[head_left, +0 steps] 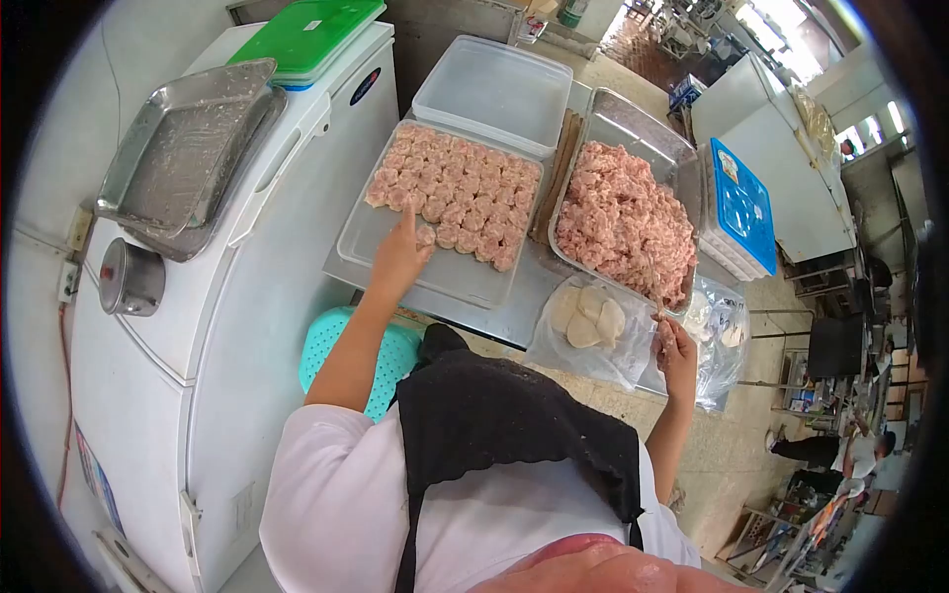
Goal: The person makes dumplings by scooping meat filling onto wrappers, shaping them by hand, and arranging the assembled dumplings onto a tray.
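My left hand [398, 259] is over the near edge of the dumpling rows, index finger stretched forward among them. A meat dumpling [425, 236] sits between that finger and my thumb, in their grip. Rows of open-topped dumplings [460, 188] fill the far part of a shallow plastic tray [420, 272]. My right hand [675, 353] is closed around a thin-handled utensil [655, 287], its tip by the ground meat [623, 217]; the utensil's exact kind is unclear. That meat is heaped in a deep metal pan [633, 109]. Round dough wrappers [587, 316] lie on a plastic bag near my right hand.
Behind the tray stands a clear plastic container [494, 89]. A blue-lidded box [741, 208] is right of the pan. On the white freezer [267, 217] at left rest metal trays [188, 148], a pot [131, 277] and a green lid [306, 40]. A turquoise stool [341, 346] stands below; another person [855, 455] is far right.
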`<state>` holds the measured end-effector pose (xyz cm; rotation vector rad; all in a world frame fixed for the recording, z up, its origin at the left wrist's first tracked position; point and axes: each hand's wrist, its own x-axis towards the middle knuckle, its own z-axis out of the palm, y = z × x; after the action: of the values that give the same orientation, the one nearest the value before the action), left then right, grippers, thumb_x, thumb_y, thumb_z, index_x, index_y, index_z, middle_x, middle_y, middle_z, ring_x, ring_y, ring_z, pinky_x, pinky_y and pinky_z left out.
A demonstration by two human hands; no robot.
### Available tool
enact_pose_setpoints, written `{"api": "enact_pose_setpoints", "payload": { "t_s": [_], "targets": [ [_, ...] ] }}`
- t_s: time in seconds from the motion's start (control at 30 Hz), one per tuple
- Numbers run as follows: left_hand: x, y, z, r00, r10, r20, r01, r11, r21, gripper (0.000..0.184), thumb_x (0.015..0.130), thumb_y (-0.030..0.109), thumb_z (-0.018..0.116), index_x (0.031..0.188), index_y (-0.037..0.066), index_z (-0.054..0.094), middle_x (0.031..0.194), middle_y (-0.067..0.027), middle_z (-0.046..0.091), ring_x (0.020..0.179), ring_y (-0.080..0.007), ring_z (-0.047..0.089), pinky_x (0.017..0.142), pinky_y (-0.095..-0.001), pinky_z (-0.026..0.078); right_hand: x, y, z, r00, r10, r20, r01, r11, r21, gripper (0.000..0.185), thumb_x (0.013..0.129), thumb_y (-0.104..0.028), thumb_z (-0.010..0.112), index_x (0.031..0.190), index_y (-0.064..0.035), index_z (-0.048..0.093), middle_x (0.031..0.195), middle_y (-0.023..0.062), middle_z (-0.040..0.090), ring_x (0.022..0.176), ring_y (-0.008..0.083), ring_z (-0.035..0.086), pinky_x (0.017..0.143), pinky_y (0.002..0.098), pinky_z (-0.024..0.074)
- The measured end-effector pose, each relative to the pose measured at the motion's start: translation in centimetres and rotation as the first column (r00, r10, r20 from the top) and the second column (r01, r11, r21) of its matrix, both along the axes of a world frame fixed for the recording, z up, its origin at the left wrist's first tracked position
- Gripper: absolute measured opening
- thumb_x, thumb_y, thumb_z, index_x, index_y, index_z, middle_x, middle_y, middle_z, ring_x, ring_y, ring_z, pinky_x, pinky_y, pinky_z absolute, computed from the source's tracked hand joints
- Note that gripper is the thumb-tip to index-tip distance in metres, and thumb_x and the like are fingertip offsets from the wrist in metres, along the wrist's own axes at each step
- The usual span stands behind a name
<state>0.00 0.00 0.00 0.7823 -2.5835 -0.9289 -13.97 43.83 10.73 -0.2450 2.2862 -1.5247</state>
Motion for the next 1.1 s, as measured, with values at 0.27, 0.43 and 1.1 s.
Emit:
{"api": "enact_pose_setpoints", "payload": {
  "t_s": [0.27,0.43,1.1],
  "targets": [
    [-2.9,-1.7,-2.6,0.998,-0.019,-0.056,0.013,0.994,-0.112,0.087,0.074,0.009,0.069,0.147,0.008,0.023,0.128,-0.0274,0.050,0.116,-0.0426,0.050,0.097,-0.0452,0.043,-4.6,-0.4,-1.5,0.928,0.180,-0.326,-0.106,0.967,0.231,0.031,0.098,-0.032,0.050,0.097,-0.0032,0.063,0.063,0.0012,0.053,0.052,0.0144,0.050,0.049,0.0314,0.0376],
    [-2.0,1.6,0.0,0.997,-0.067,0.038,0.074,0.975,-0.208,0.071,0.076,0.011,0.068,0.140,0.005,0.036,0.132,-0.0246,0.048,0.121,-0.0390,0.047,0.099,-0.0448,0.041,-10.7,2.6,5.0,0.620,0.640,-0.453,0.085,0.520,0.850,0.029,0.090,-0.033,0.057,0.079,-0.0063,0.064,0.077,0.0165,0.064,0.072,0.0359,0.063,0.060,0.0455,0.0473],
    [-11.8,27.5,1.6,0.761,-0.616,-0.201,0.638,0.768,0.062,0.019,0.084,0.020,0.064,0.095,0.004,0.067,0.096,-0.0139,0.062,0.097,-0.0312,0.057,0.090,-0.0393,0.045,-15.2,7.3,-0.1,0.438,0.867,-0.238,-0.232,0.364,0.902,0.040,0.095,-0.031,0.048,0.071,-0.0047,0.066,0.073,0.0182,0.066,0.068,0.0354,0.066,0.063,0.0463,0.0514]
  ]
}}
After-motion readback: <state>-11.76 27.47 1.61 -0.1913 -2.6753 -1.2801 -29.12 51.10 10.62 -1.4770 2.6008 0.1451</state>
